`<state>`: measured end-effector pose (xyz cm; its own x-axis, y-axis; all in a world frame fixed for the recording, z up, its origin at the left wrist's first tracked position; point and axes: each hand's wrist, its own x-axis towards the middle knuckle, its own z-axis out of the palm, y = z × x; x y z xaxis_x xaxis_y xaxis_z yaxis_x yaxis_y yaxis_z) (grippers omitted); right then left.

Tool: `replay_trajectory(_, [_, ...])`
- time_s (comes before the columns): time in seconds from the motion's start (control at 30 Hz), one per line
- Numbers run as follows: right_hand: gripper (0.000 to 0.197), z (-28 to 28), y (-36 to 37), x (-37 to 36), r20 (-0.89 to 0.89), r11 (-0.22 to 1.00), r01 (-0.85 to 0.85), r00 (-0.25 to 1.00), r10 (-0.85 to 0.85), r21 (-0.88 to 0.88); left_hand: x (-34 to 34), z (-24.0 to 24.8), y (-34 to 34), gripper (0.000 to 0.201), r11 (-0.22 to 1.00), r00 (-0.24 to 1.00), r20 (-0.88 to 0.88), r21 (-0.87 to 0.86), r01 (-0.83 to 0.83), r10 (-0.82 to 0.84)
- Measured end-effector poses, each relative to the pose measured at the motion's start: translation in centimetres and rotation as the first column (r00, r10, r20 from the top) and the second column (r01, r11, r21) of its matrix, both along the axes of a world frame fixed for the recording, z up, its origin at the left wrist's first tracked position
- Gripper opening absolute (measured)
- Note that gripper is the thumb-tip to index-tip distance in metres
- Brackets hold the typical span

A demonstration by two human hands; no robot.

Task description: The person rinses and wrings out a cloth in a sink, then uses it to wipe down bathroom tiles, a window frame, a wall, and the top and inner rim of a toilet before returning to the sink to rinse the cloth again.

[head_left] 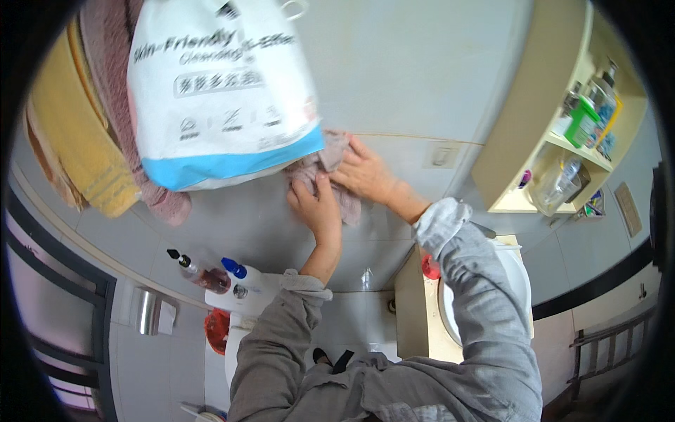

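Left hand (316,205) and right hand (367,174) pinch the pinkish cloth (335,150) bunched between them.

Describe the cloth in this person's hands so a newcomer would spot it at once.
Find the big white bag with a blue base, upper left of centre. By its lower right corner, the left hand and right hand hold a crumpled greyish-pink cloth. Unlike the pink towel and yellow towel hanging left of the bag, it is bunched up in both hands.

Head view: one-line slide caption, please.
Left hand and right hand grip a crumpled, pinkish-grey cloth beside a white-and-blue printed bag.
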<state>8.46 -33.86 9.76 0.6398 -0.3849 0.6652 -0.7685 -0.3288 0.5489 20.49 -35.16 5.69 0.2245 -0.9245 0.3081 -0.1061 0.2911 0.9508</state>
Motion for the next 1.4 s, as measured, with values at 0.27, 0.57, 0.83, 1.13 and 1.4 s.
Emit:
replay_trajectory(0.27, [0.019,14.3,5.8,-7.9,0.132,0.874,0.415,0.91,-0.394,-0.252,-5.8,12.9,1.9,0.044,0.635,0.923,0.287,-0.77,0.062,0.258])
replay_trajectory(0.57, [0.018,13.6,3.8,-8.2,0.664,0.69,0.597,0.713,-0.224,-0.409,-10.2,16.0,0.5,0.056,0.309,0.854,0.303,-0.934,0.179,0.424])
replay_trajectory(0.83, [0.016,-10.9,2.9,-1.0,0.563,0.881,0.426,0.684,-0.464,0.208,-1.0,-9.6,-4.6,0.023,0.556,0.622,0.731,-0.652,0.516,0.281])
replay_trajectory(1.13, [0.034,-9.0,3.2,-0.9,0.556,0.914,0.367,0.73,-0.398,0.173,-1.0,-6.4,-3.1,0.035,0.458,0.653,0.649,-0.752,0.474,0.39])
replay_trajectory(1.4, [0.044,13.6,1.6,-2.1,0.365,0.925,0.308,0.906,-0.213,-0.223,-7.3,10.1,-3.5,0.057,0.683,0.822,0.354,-0.728,-0.057,0.446])
